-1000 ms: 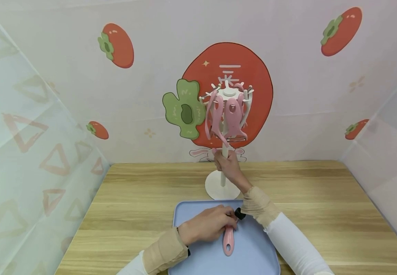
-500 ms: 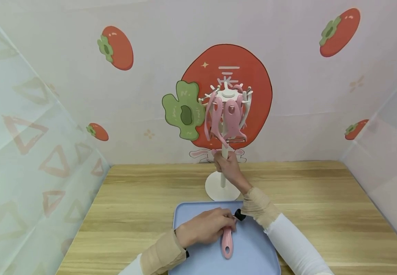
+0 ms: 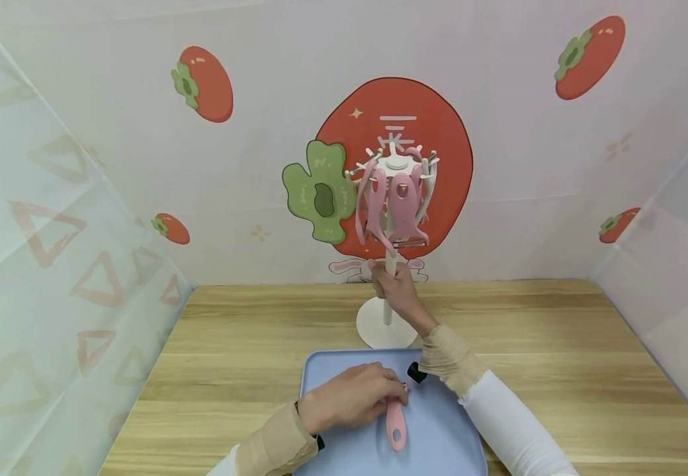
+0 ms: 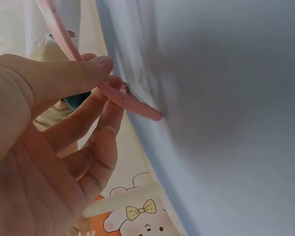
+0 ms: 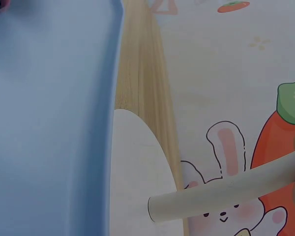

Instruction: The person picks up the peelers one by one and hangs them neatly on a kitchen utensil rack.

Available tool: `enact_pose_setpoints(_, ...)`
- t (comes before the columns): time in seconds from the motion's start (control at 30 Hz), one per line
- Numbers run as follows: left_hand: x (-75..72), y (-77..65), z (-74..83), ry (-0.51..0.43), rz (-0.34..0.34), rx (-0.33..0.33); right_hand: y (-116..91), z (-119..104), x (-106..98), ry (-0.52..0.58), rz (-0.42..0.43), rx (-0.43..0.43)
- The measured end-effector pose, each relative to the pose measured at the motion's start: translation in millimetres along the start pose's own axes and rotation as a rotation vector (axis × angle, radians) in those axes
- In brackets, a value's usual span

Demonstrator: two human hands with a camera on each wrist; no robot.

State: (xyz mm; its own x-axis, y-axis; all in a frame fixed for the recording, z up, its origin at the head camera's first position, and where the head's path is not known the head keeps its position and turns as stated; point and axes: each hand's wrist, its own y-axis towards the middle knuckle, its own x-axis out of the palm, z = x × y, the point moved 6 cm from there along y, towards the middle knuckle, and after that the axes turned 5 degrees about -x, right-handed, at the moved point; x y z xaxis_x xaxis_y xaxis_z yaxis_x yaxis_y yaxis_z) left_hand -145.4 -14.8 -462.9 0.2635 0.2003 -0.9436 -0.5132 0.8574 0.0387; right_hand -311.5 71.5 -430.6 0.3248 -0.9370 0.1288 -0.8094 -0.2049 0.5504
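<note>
My left hand [image 3: 352, 396] pinches a pink peeler [image 3: 396, 423] between thumb and fingers, low over a blue tray [image 3: 439, 436]. Its handle, with a hanging hole, points toward me; part of the head peeks out past the fingers. In the left wrist view one end of the peeler [image 4: 137, 106] meets the tray's surface. My right hand [image 3: 396, 287] grips the white pole [image 5: 226, 194] of a stand behind the tray. Pink peelers [image 3: 405, 208] and a white-handled tool [image 3: 429, 192] hang from the hooks of its round top [image 3: 396, 164].
The stand's round white base [image 3: 374, 330] is on the wooden table [image 3: 249, 357], close behind the tray's far rim. A patterned cloth backdrop [image 3: 272, 132] rises at the table's back edge, with cloth walls on both sides. A black wrist piece [image 3: 417, 372] overhangs the tray.
My left hand has shifted slightly left, and the peeler's handle has swung so its end lies a little nearer me. More of its head shows. My right hand stays on the pole.
</note>
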Motion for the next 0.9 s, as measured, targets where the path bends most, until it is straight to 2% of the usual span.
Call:
enact_pose_setpoints(0.33, -12.9, -1.9, -2.9, -0.071, 0.017, 0.026, -0.4, -0.3, 0.5, 0.000, -0.011, -0.011)
enact_pose_setpoints(0.57, -28.8, -5.6, -11.3, -0.155, 0.023, -0.038, 1.1, -1.1, 0.0, 0.004, -0.009, -0.032)
enact_pose_setpoints(0.9, -59.9, -13.8, -21.9, -0.229, 0.124, -0.092, 0.4, 0.2, 0.3, 0.001, -0.021, -0.049)
